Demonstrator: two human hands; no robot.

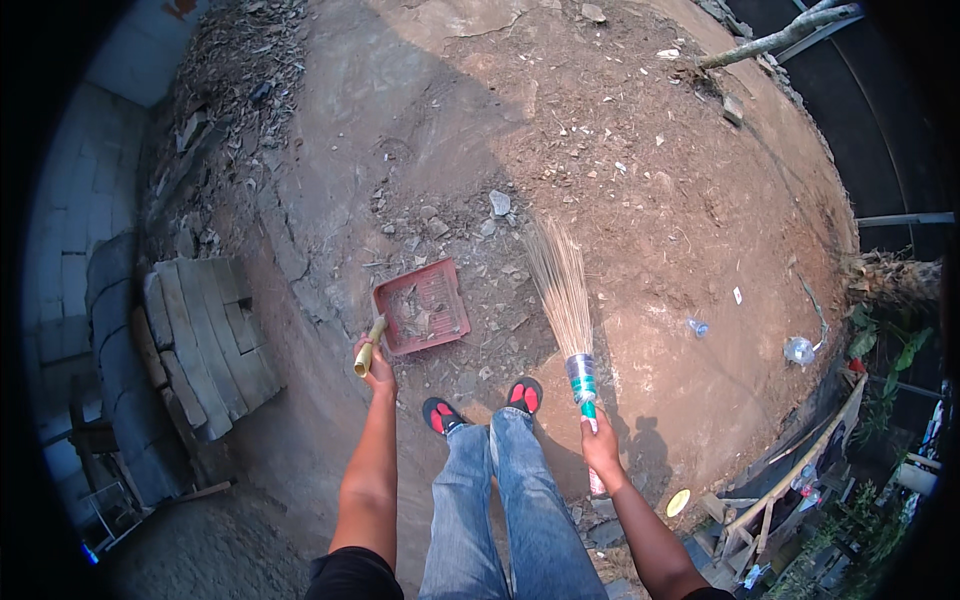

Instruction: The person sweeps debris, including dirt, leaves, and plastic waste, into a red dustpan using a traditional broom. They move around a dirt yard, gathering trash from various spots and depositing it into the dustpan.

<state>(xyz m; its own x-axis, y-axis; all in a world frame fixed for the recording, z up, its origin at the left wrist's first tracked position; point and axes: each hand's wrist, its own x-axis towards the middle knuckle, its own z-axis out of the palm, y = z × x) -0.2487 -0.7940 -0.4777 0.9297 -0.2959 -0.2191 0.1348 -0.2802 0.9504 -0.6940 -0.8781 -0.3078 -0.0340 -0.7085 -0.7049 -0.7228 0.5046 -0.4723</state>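
My left hand [379, 370] is closed around the yellowish, bamboo-like handle of a red plastic dustpan [430, 343]. The pan's tray rests on or just above the dirt ahead of my feet, with some leaf bits and debris in it. On the right, my right hand [600, 446] grips a stick broom [559, 285] by its handle, which is wrapped in green, white and blue. Its bristles fan out away from me, to the right of the dustpan and apart from it. Whether the bristle tips touch the ground I cannot tell.
Stones [499, 203] and dry litter lie beyond the dustpan. Stacked planks [205, 335] stand at left by a block wall [80, 220]. Plastic cups [698, 327], a yellow lid-like disc [678, 502] and a wooden frame [790, 480] are at right. A leaf heap [245, 90] lies far left.
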